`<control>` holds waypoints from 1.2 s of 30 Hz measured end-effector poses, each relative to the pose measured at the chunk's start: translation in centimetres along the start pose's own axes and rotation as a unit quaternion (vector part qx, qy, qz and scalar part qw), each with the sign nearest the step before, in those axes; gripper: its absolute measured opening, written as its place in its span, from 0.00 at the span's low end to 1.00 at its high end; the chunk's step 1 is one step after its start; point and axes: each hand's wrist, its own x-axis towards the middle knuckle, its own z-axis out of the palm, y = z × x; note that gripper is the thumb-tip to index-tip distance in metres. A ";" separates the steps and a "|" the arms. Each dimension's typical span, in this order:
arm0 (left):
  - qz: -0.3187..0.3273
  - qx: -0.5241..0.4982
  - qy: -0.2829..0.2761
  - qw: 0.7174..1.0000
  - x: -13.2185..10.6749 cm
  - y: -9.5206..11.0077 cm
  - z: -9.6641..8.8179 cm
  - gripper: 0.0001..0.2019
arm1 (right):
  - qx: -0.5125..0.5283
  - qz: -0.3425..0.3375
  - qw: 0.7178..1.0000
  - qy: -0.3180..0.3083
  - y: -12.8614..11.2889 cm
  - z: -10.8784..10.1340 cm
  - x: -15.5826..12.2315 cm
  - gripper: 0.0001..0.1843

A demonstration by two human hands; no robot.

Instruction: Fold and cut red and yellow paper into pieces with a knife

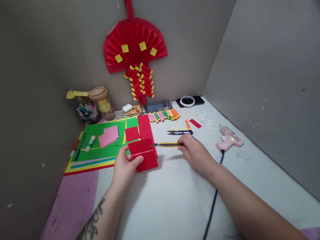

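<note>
A folded piece of red paper, creased across its middle, is held above the table by my left hand, thumb on its front. My right hand grips a yellow craft knife whose blade points left, its tip at the paper's right edge near the crease. Whether the blade touches the paper I cannot tell. Behind it lie a small red square and a long red strip. Thread snips rest beyond my right hand, beside an orange paper roll and a small red paper piece.
Colored sheets with pink paper and a glue stick lie at left. Small paper rolls line the back. A pink glue gun and its black cord are at right. A red fan decoration hangs above.
</note>
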 end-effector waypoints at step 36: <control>0.033 0.195 0.220 0.955 -4.5 -3.7 -1.1 0.22 | 0.021 -0.207 0.953 -0.219 -1.7 5.6 -1.3 0.14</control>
